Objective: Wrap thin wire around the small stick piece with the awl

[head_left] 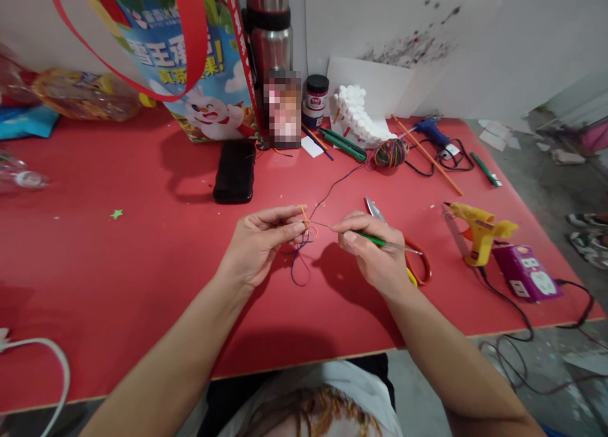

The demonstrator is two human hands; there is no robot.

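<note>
My left hand (266, 237) is closed, with thumb and fingers pinching a small loop of orange yarn (304, 214). Below those fingertips dangles a loose purple yarn end (294, 269). In my right hand (373, 247) is a crochet hook (375, 239) with a green grip, its thin metal shaft pointing left and its tip at the yarn by my left fingers. From there a dark strand runs up to a multicoloured yarn ball (391, 152). Scissors (418, 259) with red and yellow handles lie partly hidden behind my right hand.
A black phone (234, 172) lies behind my left hand. On the right of the red table (142, 285) are a yellow glue gun (481, 231), a purple box (527, 272) and cords. A printed bag (204, 63), steel flask (273, 38), jar (315, 101) and green cutter (342, 144) stand or lie at the back.
</note>
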